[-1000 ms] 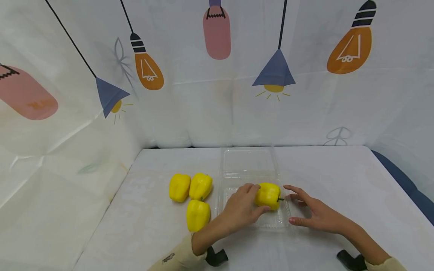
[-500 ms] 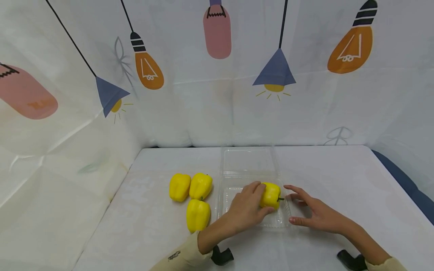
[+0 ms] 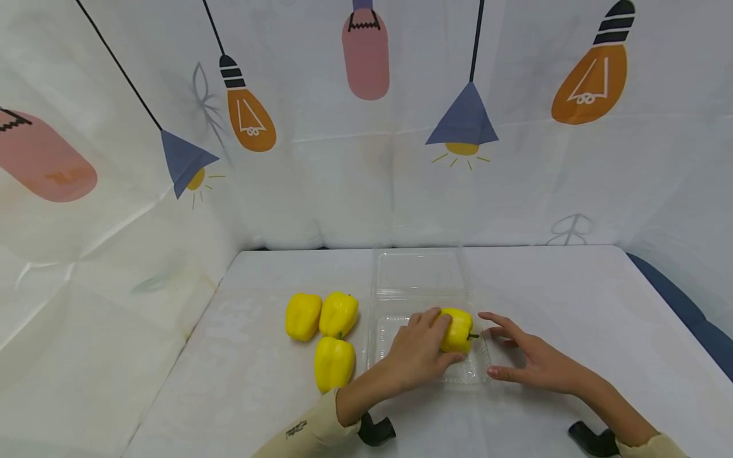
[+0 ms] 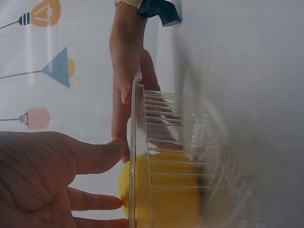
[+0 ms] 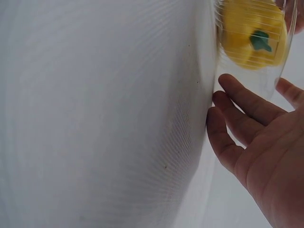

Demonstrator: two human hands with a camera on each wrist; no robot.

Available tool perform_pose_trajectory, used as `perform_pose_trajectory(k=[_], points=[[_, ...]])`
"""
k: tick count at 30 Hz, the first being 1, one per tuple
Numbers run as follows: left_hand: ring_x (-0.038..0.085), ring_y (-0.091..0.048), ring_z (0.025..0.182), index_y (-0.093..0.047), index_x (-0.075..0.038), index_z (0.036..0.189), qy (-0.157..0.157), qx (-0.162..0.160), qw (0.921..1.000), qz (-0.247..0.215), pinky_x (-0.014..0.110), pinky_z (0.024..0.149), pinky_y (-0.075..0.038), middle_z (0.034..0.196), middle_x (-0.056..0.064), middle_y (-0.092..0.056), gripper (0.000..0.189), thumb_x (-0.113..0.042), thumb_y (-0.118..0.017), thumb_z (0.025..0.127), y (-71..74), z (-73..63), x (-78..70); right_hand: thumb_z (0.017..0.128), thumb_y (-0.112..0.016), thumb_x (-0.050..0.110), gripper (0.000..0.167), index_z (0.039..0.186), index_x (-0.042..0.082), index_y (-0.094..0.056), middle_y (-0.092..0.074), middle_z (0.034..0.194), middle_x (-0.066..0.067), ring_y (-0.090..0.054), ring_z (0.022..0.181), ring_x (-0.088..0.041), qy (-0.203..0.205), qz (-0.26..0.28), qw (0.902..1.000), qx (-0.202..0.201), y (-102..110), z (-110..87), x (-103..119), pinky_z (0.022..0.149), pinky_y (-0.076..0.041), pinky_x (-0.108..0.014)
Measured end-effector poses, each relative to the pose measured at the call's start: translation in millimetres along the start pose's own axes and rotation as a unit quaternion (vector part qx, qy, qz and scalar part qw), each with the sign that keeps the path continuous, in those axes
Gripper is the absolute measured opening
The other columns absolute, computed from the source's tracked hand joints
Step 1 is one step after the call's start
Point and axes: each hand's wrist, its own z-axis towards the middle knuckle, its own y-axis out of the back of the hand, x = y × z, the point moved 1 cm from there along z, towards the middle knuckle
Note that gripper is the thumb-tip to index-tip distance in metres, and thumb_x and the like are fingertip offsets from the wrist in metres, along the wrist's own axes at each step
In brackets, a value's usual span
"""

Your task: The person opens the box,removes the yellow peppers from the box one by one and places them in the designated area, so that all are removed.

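A yellow bell pepper (image 3: 460, 331) with a green stem lies on its side at the right of a clear plastic clamshell box (image 3: 389, 331), its stem toward the right wall. My left hand (image 3: 418, 353) reaches over the box from the left; its extended fingers touch the pepper's left end, and the thumb lies in front. In the left wrist view that thumb (image 4: 102, 156) stands apart from the fingers near the rim. Beside the box's right wall, my right hand (image 3: 535, 362) has loosely bent, spread fingers and holds nothing. Its fingertips (image 5: 228, 80) are close to the wall.
To the left of the box, three more yellow peppers (image 3: 334, 364) sit grouped on the white table (image 3: 258, 407). The raised lid (image 3: 420, 270) extends behind the box toward the back edge. A printed curtain (image 3: 321, 191) hangs beyond it.
My left hand has shifted slightly right over the pepper, covering more of its left end. The pepper's stem and my right hand stay in nearly the same place.
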Motion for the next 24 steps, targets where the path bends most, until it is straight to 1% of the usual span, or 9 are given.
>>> perform_pose_trajectory(k=[5,13,19,24], points=[[0.018,-0.049,0.114,-0.051,-0.017,0.136,0.002,-0.006,1.0,0.001,0.034,0.089,-0.046,0.13,-0.001,-0.05,0.056,-0.046,-0.068,0.091,1.2,1.3,0.6,0.087,-0.075,0.041,0.087,0.154,0.03,-0.021,-0.055,0.136,-0.012,-0.056,0.118,-0.037,0.0,0.008,1.0,0.003,0.6,0.4,0.2,0.085,-0.05,-0.056],[0.017,-0.049,0.108,-0.049,-0.022,0.139,0.012,-0.01,0.9999,0.003,0.031,0.087,-0.045,0.128,0.001,-0.05,0.057,-0.044,-0.07,0.09,-1.4,3.7,-0.3,0.087,-0.075,0.04,0.087,0.154,0.03,-0.021,-0.055,0.136,-0.014,-0.056,0.117,-0.039,-0.004,0.015,0.9999,0.005,1.0,-0.4,-0.2,0.084,-0.049,-0.059],[0.016,-0.048,0.103,-0.052,-0.023,0.137,0.013,-0.016,0.9997,0.011,0.028,0.083,-0.044,0.122,0.0,-0.05,0.058,-0.045,-0.074,0.087,-4.6,4.7,0.9,0.087,-0.075,0.04,0.087,0.155,0.029,-0.022,-0.055,0.136,-0.011,-0.056,0.117,-0.037,-0.001,0.014,0.9999,0.004,1.3,-0.7,0.7,0.084,-0.05,-0.056],[0.016,-0.047,0.102,-0.052,-0.025,0.135,0.012,-0.017,0.9997,0.012,0.028,0.082,-0.044,0.124,-0.002,-0.051,0.06,-0.045,-0.077,0.084,-6.6,5.4,1.0,0.087,-0.075,0.04,0.087,0.155,0.028,-0.022,-0.055,0.136,-0.014,-0.056,0.118,-0.039,0.0,0.016,0.9999,0.006,0.6,-0.6,0.8,0.085,-0.048,-0.06]])
